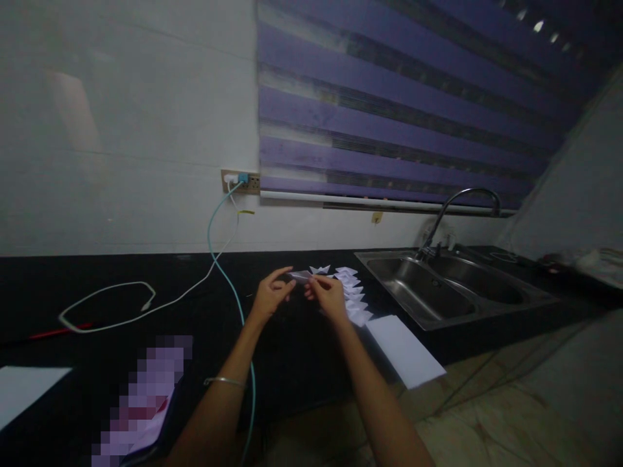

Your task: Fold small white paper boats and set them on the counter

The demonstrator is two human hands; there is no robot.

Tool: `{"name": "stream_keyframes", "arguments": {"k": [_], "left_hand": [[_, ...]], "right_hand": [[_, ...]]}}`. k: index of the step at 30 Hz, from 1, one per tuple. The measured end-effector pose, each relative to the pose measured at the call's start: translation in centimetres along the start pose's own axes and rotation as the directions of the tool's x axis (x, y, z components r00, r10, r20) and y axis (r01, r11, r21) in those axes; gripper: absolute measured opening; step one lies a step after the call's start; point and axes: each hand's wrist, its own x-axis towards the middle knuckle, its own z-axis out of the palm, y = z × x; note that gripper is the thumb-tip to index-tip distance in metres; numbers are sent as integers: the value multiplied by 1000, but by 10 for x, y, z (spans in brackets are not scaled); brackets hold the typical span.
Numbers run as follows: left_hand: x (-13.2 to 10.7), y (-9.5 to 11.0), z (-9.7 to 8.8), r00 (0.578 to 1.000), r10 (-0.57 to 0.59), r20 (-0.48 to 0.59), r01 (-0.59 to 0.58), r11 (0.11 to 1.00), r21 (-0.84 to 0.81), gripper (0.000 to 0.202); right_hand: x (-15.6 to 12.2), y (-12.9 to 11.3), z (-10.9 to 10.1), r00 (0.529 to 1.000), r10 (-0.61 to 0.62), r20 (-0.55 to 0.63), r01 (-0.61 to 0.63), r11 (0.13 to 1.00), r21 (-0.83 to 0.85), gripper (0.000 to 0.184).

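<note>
A small folded white paper (300, 275) is held up over the black counter between my two hands. My left hand (271, 293) has its thumb and forefinger at the paper's left end, closed round it. At the right end, my right hand (329, 295) pinches the paper between thumb and fingers. Just beyond stands a folded paper boat (320, 270) with pointed ends. Several more paper boats (351, 292) stand in a row to the right, partly behind my right hand. White paper sheets (406, 350) lie to the right of my right forearm.
A double steel sink (423, 292) with a curved faucet (440, 217) is set into the counter (195, 285) at right. A teal cable (231, 285) runs from the wall socket (253, 184) past my left forearm. A phone-like device (150, 405) lies at lower left, near another white sheet (26, 389).
</note>
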Motion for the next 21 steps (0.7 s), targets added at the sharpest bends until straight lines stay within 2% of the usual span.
{"name": "stream_keyframes", "arguments": {"k": [2, 4, 8, 15, 21], "left_hand": [[0, -1, 2, 1000, -7, 23, 7, 1000, -6, 59], [1, -2, 3, 999, 6, 36, -5, 1000, -30, 48], [1, -4, 2, 1000, 10, 8, -10, 999, -51, 34], [1, -2, 0, 999, -11, -41, 9, 999, -47, 31], [0, 0, 4, 999, -12, -52, 6, 994, -108, 34]], "right_hand": [[-1, -1, 2, 1000, 3, 25, -3, 1000, 0, 37], [-1, -1, 3, 998, 22, 54, -23, 1000, 14, 37], [-2, -4, 3, 995, 56, 79, -61, 996, 60, 34], [-4, -9, 4, 995, 47, 93, -56, 994, 96, 28], [-2, -5, 4, 997, 53, 52, -58, 994, 96, 27]]}}
